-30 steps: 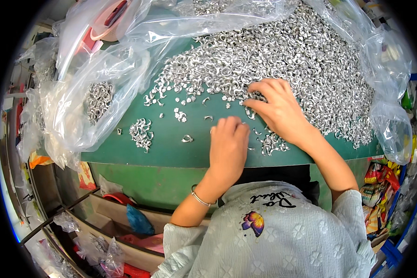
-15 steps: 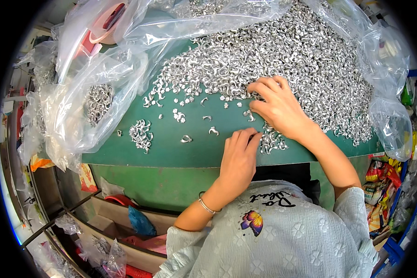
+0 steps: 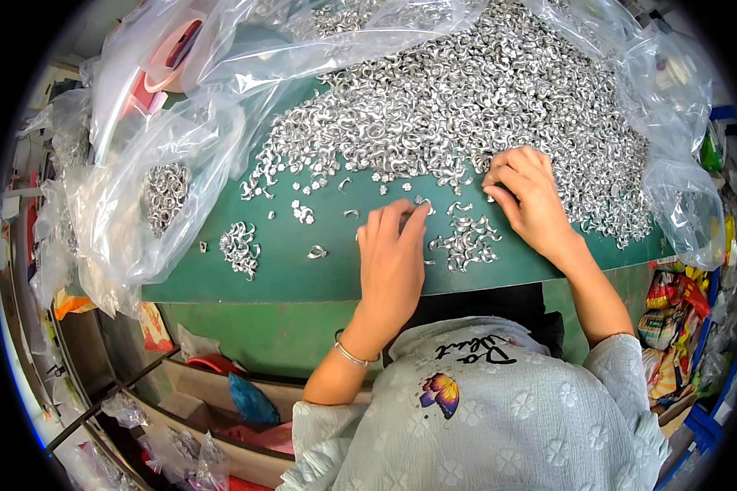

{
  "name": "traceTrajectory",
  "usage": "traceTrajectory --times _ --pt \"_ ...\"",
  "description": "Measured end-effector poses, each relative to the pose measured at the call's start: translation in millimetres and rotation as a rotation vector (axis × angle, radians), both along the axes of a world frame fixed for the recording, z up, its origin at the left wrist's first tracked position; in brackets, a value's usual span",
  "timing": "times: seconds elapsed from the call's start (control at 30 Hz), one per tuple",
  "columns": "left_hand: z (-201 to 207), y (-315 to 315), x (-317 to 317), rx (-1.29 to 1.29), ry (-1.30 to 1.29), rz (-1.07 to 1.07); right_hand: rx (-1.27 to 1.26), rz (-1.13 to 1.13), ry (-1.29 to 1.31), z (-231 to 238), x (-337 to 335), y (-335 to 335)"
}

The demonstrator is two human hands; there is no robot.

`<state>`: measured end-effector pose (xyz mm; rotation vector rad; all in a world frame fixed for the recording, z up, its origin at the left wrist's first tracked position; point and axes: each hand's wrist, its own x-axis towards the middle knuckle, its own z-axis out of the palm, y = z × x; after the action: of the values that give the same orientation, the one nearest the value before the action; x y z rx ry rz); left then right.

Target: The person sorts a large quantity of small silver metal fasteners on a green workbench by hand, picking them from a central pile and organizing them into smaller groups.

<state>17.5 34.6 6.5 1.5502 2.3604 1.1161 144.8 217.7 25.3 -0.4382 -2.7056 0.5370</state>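
A big pile of small curved silver metal pieces [image 3: 434, 114] covers the far part of the green table [image 3: 319, 282]. At its near edge my right hand [image 3: 532, 200] has its fingers curled, thumb drawn in toward them; what they hold, if anything, is too small to name. My left hand [image 3: 391, 258] is closed too, its fingertips beside a loose metal piece [image 3: 424, 204]; whether it grips that piece is unclear. Between my hands lies a small heap of curved pieces [image 3: 467, 241]. Another small heap [image 3: 241, 250] sits to the left, with a single curved piece [image 3: 317, 252] nearer my left hand.
Clear plastic sheeting [image 3: 196, 147] drapes the left and far sides, and a plastic bag [image 3: 684, 196] hangs at the right. Ring-like pieces [image 3: 167, 196] show through the left plastic. Below the table edge stands a divided drawer [image 3: 188, 401]. Colourful packets [image 3: 671, 319] lie at right.
My left hand has moved left and up from the small heap. My right hand has shifted right, so more of that heap shows. The view has shifted slightly.
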Motion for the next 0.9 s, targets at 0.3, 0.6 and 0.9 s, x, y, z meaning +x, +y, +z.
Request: traceTrajectory --times 0.3,0.6,0.9 --pt "-7.8 13.8 -12.1 -0.074 0.103 0.058 -0.079 0.090 -0.012 -5.1 0.7 -3.9" --pt "-2.8 8.3 -14.2 -0.068 0.134 0.080 -0.010 0.095 -0.035 -5.2 3.8 -7.3" --pt "-0.5 6.2 -12.3 -0.082 0.100 0.023 -0.015 0.022 0.066 -6.3 -7.4 -3.0"
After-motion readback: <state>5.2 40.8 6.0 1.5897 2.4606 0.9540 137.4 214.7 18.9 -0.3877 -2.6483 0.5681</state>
